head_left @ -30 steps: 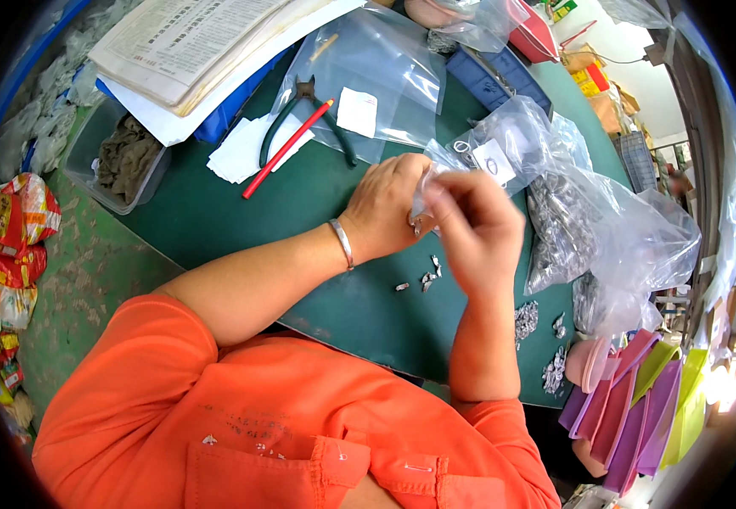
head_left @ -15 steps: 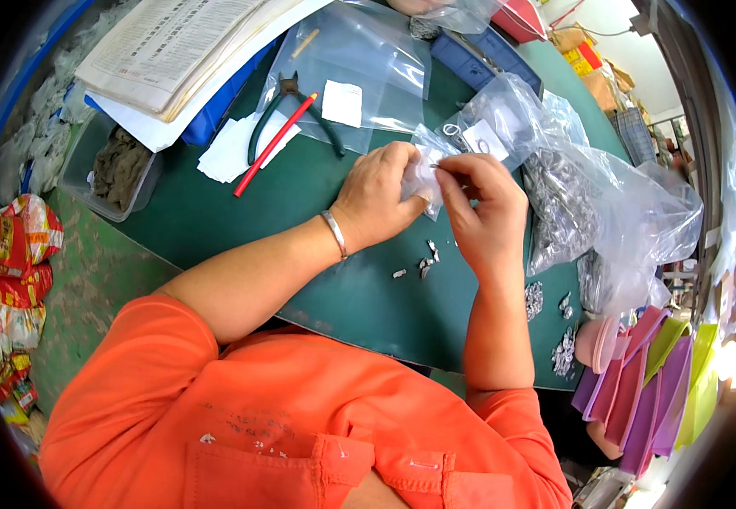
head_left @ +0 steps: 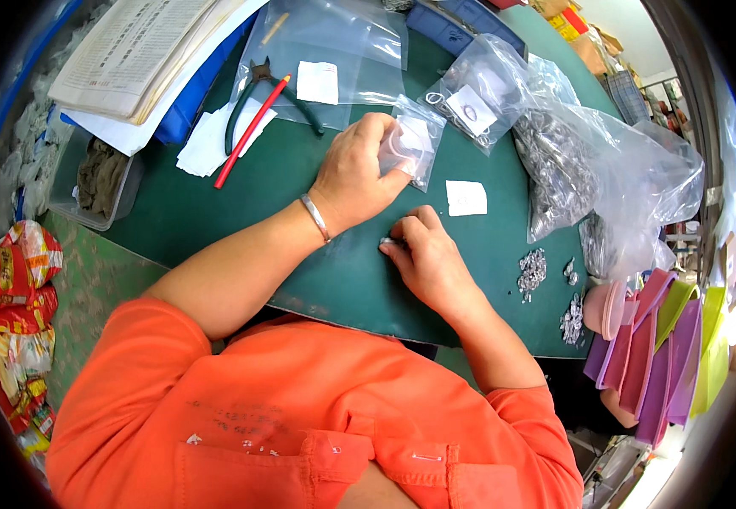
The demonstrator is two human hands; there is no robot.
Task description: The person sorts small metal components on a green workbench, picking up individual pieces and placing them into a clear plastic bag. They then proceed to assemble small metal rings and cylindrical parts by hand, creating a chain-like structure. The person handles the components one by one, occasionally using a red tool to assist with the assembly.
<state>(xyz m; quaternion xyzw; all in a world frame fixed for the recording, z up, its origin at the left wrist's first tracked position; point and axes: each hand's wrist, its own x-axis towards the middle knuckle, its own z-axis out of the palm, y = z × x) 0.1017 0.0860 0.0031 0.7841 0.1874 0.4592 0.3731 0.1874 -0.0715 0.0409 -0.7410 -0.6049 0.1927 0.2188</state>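
My left hand (head_left: pixel 353 176), with a metal bracelet at its wrist, grips a small clear plastic bag (head_left: pixel 420 146) by its near side. Something white shows through the film. Lower on the green table, my right hand (head_left: pixel 427 259) is closed, thumb and fingertips pinched together at the tabletop. Small silvery metal pieces (head_left: pixel 386 241) peek out at those fingertips; the hand hides the rest. A white paper slip (head_left: pixel 466 198) lies flat between the bag and the large bag of silvery parts (head_left: pixel 553 174).
Loose silvery pieces form small heaps (head_left: pixel 532 273) at the right. Cutting pliers (head_left: pixel 259 72) and a red pencil (head_left: pixel 252 132) rest on white papers at the upper left. Purple and green bins (head_left: pixel 652 348) stand by the right edge; a blue tray (head_left: pixel 461 25) sits at the back.
My right hand has left the small bag and come down to the loose pieces on the table. The white slip now shows on the tabletop. My left hand keeps hold of the bag.
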